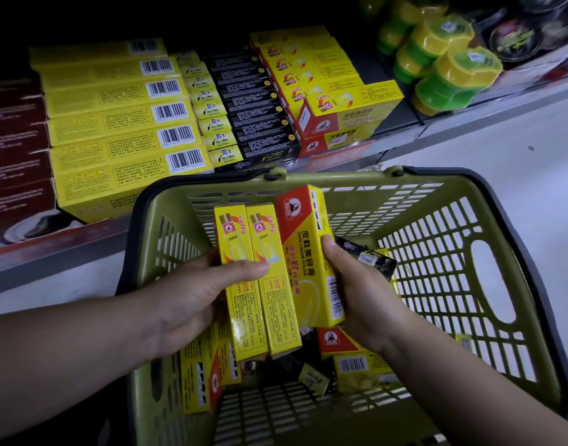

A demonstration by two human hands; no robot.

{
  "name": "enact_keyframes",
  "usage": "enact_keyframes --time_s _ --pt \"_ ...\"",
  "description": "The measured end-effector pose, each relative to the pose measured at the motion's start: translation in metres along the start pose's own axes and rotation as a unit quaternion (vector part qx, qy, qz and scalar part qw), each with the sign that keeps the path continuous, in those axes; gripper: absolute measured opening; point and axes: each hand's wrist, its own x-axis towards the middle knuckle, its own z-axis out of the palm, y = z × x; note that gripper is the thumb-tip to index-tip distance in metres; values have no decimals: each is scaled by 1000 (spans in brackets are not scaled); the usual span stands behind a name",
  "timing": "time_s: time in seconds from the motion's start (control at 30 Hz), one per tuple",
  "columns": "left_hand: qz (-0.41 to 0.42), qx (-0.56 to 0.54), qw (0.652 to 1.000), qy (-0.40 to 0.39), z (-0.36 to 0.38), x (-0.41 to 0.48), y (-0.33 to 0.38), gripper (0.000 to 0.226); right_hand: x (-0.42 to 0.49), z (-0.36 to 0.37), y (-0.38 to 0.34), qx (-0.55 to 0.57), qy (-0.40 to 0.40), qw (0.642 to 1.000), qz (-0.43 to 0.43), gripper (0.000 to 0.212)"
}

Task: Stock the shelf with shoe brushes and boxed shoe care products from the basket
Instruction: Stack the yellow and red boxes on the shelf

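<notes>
Left hand (192, 294) is up over the basket (356, 180), thumb laid flat across the fronts of two narrow yellow boxes (260, 300) held side by side, the fingers tucked behind them where I can't see. Right hand (356, 284) grips a bigger red-and-yellow shoe cream polish box (308, 252), thumb pressed on its side edge near the top, the rest of the hand wrapped underneath. All three boxes are fanned together, touching, tilted with their tops away from me and lifted above the basket's contents. Down in the olive-green basket there's more stock: a yellow box (199, 375) leaning by my left wrist, a red-and-yellow box with a barcode (356, 355) under my right forearm, a black packet (372, 255) poking out just behind my right thumb, and a small yellow piece (313, 379) lying on the bottom. Just beyond the basket sits the shelf (488, 106), low and dim. Across it from the left: dark red boxes (15, 156), a row of long yellow boxes with barcodes (115, 123), small yellow boxes (211, 123), black boxes (260, 123), then a stack of red-and-yellow boxes (334, 101) matching the one in my right hand. Further right stand green-and-yellow round tubs (453, 69), with dark round tins (517, 37) behind them, too shadowed to read. Pale floor (517, 162) shows beside the basket.
</notes>
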Motion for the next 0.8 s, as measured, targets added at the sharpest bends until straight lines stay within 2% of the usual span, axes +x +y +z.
enact_keyframes --time_s 0.07,0.17,0.3,0.37,0.47,0.6,0.63,0.67,0.73,0.8 --pt "-1 -8 1000 0 0 1 1 47 2 -5 -3 13 -19 997 -70 44" --pt "-4 -14 1000 -5 0 2 0 45 1 -15 -10 -18 15 981 -192 30" --pt "-7 -15 1000 1 -1 1 -1 50 -4 -27 -17 -36 76 958 -273 41" --pt "-3 -13 1000 -4 -1 1 0 50 -8 -28 -19 -13 63 960 -273 48" --pt "1 -13 1000 -12 -1 0 1 50 -14 -26 -16 32 -30 968 -248 61" --pt "3 5 1000 -14 -1 -1 -1 50 -20 -11 -4 -66 -191 957 -209 56" --pt "6 12 1000 -23 -1 -2 0 46 -21 -6 1 -75 -208 955 -197 53" --pt "11 19 999 -35 -1 -3 0 43 -21 -2 5 -67 -204 960 -181 47" --pt "19 23 998 -47 -1 -3 1 37 -20 4 12 -57 -139 976 -157 37" --pt "18 6 999 -30 -1 -2 0 44 -18 6 21 -40 -79 983 -158 26"
